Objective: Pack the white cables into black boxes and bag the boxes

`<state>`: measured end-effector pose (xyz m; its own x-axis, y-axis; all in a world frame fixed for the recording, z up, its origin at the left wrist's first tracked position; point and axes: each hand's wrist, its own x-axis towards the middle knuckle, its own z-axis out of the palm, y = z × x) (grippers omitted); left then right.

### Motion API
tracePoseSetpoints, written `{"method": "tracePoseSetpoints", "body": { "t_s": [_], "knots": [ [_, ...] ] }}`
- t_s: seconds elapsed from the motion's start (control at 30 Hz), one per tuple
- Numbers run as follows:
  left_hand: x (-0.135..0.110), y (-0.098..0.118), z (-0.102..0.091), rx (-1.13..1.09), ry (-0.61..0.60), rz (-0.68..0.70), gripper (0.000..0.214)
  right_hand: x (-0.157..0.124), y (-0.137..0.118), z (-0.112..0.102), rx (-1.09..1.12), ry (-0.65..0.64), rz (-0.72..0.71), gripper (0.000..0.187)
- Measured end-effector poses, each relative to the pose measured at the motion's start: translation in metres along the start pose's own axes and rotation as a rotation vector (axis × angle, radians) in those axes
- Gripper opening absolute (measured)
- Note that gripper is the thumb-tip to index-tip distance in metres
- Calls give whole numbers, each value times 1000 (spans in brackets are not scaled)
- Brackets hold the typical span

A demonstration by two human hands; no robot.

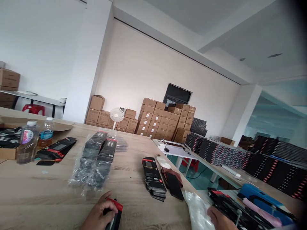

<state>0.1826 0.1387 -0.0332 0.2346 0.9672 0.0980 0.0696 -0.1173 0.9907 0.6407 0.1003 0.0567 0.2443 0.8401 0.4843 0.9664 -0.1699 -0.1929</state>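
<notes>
My left hand [102, 212] is closed on a black and red retail package [117, 215] at the table's front edge. At the lower right, my right hand [219, 219] has its fingers together at the edge of a clear plastic bag [198, 210]; the lower part of that hand is cut off. Ahead of my left hand lie two rows of black packages [107, 150] in clear wrap. Between my hands and farther forward is a stack of black packages [153, 177] with a rubber band around it. A dark phone-like slab [174, 185] lies beside this stack.
Two plastic bottles [27, 142] and a fanned pile of black packages [59, 148] stand at the left, near an open carton [8, 153]. A blue case [263, 199] is at the right. Behind are a white machine [177, 150], a fan [117, 115] and stacked cartons [158, 118].
</notes>
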Motion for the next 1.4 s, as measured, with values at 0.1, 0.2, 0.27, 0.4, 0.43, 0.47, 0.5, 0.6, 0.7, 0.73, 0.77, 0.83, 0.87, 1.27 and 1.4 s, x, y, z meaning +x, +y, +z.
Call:
{"method": "tracePoseSetpoints", "body": {
  "t_s": [0.1,0.2,0.27,0.4,0.43,0.47,0.5,0.6,0.7,0.73,0.77,0.83,0.87,1.27,1.4],
  "knots": [
    [-2,7,3,-45,25,-14,33,9,-73,-5,6,-86,-191,27],
    [-6,16,5,-120,51,9,43,-4,-176,12,-44,-189,-511,32],
    [-7,21,4,-146,49,43,40,-21,-237,28,-98,-246,-638,34],
    [-5,20,0,-90,21,38,21,-43,-299,63,-69,-335,-753,27],
    [-3,19,-1,-54,8,14,14,-44,-302,72,-23,-349,-747,25],
    [-2,18,-2,-19,4,-8,8,-44,-301,81,37,-359,-723,23],
    [-1,17,-4,3,5,-24,6,-43,-298,89,113,-369,-687,21],
    [0,18,-6,-6,51,-44,10,-39,-280,106,415,-382,-565,22],
    [-1,20,-8,-18,99,-55,17,-39,-268,108,657,-374,-462,25],
    [-1,20,-8,-10,106,-48,19,-40,-266,106,703,-396,-452,23],
    [-1,20,-8,0,110,-43,20,-42,-266,103,732,-437,-457,19],
    [-2,19,-8,11,120,-36,20,-44,-266,100,749,-533,-514,11],
    [-1,17,-9,10,126,-29,20,-45,-267,100,744,-557,-546,8],
    [-4,18,-18,54,93,3,17,-34,-258,115,813,-261,-410,11],
    [-7,12,-23,-111,69,-69,55,-13,-235,115,808,-39,-208,23]
  ]
}}
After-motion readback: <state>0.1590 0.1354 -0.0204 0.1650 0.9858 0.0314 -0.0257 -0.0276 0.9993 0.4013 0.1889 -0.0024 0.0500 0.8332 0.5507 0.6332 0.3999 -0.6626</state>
